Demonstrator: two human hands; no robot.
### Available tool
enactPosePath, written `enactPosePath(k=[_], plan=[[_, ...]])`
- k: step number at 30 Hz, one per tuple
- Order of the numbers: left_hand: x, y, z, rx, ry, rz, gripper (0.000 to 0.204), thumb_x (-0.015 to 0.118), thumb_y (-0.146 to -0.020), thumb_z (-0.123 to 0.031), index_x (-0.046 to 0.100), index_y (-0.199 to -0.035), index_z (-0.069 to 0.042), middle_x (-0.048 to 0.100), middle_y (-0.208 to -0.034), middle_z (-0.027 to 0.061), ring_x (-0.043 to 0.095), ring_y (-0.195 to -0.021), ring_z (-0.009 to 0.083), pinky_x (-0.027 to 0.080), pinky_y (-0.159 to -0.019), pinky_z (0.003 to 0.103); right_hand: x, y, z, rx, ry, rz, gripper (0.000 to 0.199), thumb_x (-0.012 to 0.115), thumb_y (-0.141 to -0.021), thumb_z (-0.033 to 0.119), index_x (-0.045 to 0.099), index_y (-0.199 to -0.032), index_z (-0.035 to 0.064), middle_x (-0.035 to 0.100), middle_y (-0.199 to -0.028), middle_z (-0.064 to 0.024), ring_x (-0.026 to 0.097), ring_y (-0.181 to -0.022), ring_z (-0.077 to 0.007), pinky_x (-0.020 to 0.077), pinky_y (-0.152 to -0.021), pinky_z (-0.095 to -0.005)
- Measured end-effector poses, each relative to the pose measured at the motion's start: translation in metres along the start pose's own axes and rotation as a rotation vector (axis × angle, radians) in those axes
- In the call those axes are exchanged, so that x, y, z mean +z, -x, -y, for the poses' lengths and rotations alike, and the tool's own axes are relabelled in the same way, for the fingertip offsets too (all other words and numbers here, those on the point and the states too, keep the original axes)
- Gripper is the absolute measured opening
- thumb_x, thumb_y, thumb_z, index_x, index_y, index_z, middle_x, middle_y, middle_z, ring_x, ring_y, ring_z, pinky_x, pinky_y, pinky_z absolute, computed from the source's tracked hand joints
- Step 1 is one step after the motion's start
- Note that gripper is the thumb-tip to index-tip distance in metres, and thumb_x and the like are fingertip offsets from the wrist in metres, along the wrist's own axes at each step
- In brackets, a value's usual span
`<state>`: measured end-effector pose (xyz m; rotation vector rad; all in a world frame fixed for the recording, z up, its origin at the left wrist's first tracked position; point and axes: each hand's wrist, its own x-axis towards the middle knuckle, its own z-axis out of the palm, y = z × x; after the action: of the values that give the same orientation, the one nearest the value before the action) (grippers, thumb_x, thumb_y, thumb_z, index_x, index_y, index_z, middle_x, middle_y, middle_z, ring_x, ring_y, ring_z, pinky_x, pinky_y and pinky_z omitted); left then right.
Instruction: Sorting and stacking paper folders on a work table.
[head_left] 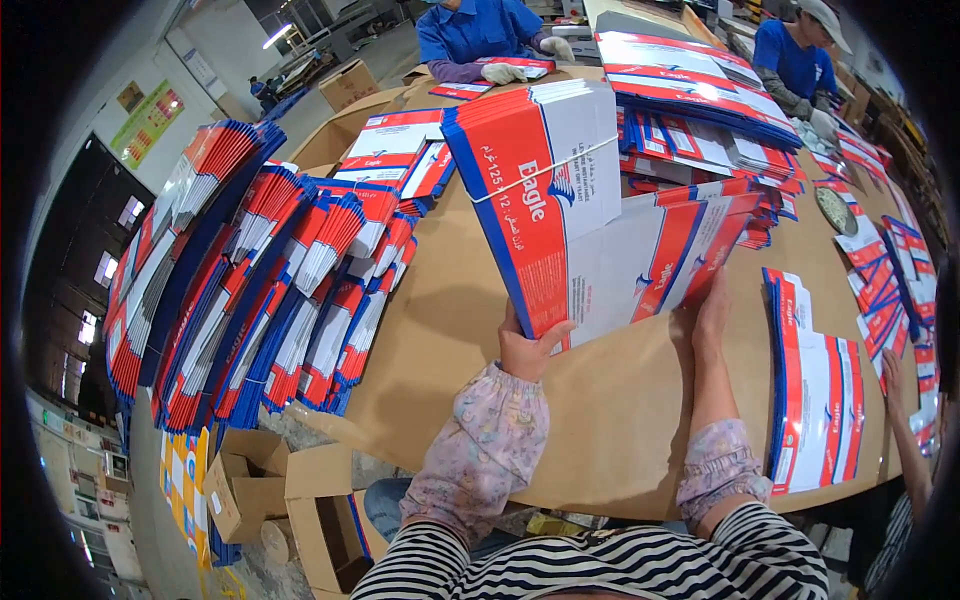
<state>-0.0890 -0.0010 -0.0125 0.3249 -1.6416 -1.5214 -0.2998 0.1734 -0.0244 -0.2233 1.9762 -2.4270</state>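
Observation:
Both my hands hold up a bundle of flat printed cartons, red, white and blue, above the table. A thin string runs round its upper part. At the lower left corner my left hand grips the bundle, its thumb across the front face. My right hand is against the lower right side, with its fingers partly hidden by the cartons. The bundle stands on edge, tilted, its layered edges showing along the top.
Brown board covers the table. Tied carton bundles are piled at the left. More stacks lie at the far right and near right. Opened cardboard boxes stand below left. Co-workers in blue handle cartons across the table.

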Motion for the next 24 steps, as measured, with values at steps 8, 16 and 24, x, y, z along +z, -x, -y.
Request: enactPosePath(k=[8, 16, 24], plan=[[-0.004, 0.006, 0.012, -0.065, -0.023, 0.092, 0.058, 0.079, -0.069, -0.004, 0.048, -0.118, 0.0, 0.063, -0.105, 0.0079, 0.061, -0.094, 0.0153, 0.05, -0.082, 0.031, -0.016, -0.03, -0.051, 0.071, -0.274, -0.057, 0.055, 0.039, -0.096, 0.044, 0.058, -0.111, -0.0041, 0.061, -0.105, -0.0124, 0.055, -0.097, -0.0199, 0.0408, -0.087, -0.0312], [-0.002, -0.001, 0.001, -0.173, 0.06, 0.055, 0.046, 0.077, -0.071, -0.002, 0.054, -0.111, -0.001, 0.064, -0.1, 0.0058, 0.061, -0.086, 0.0133, 0.051, -0.074, 0.028, -0.008, -0.02, -0.039, 0.0, -0.245, -0.054, 0.056, 0.037, -0.096, 0.046, 0.059, -0.111, -0.0035, 0.062, -0.102, -0.012, 0.057, -0.094, -0.0211, 0.0422, -0.085, -0.0321], [0.0, -0.007, 0.001, -0.272, -0.072, 0.052, 0.03, 0.075, -0.073, -0.003, 0.061, -0.099, 0.002, 0.065, -0.09, 0.0061, 0.061, -0.079, 0.0125, 0.05, -0.07, 0.028, 0.011, 0.006, 0.013, 0.084, -0.248, 0.004, 0.047, 0.039, -0.097, 0.039, 0.06, -0.105, -0.0016, 0.06, -0.107, -0.0118, 0.056, -0.093, -0.0159, 0.043, -0.084, -0.0307]])
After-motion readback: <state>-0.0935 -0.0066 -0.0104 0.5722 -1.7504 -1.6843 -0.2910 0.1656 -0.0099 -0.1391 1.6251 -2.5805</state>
